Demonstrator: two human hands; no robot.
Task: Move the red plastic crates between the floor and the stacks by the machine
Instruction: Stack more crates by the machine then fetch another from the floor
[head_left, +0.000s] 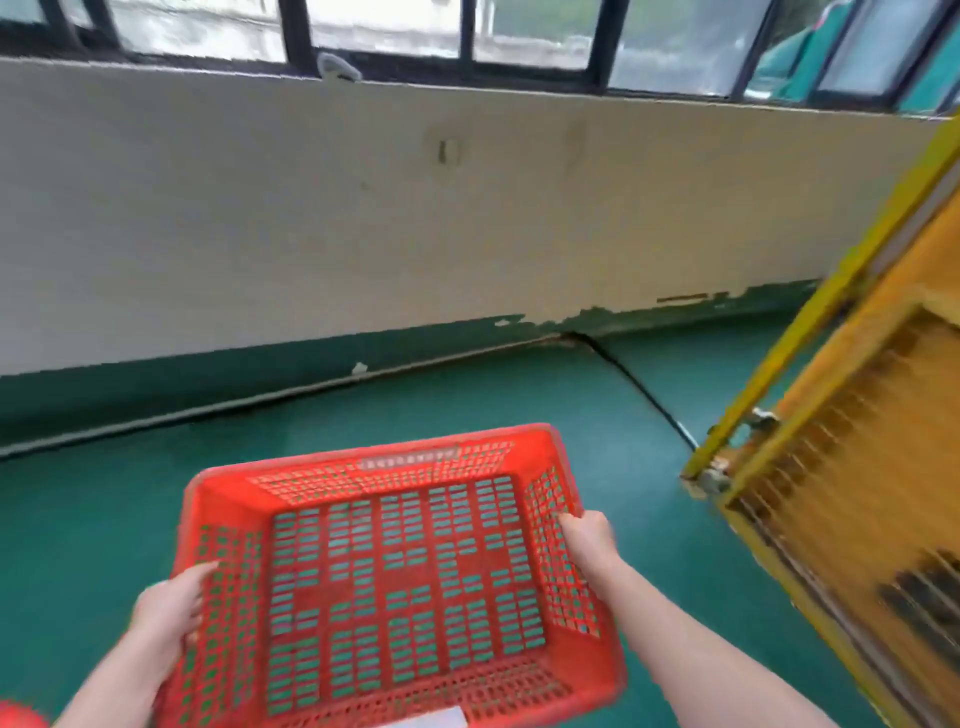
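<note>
An empty red plastic crate (395, 577) with slotted walls and floor is held above the green floor at the lower middle of the head view. My left hand (169, 608) grips its left rim, thumb inside the wall. My right hand (589, 540) grips the right rim, fingers curled over the edge. The crate is tilted slightly, open side up, and nothing lies in it. The frame is blurred by motion.
A yellow machine (852, 467) with a slatted orange panel stands at the right. A black cable (639, 389) runs from the wall base to it. A white wall with windows (363, 208) lies ahead. Another red object (18, 716) shows at the bottom left corner.
</note>
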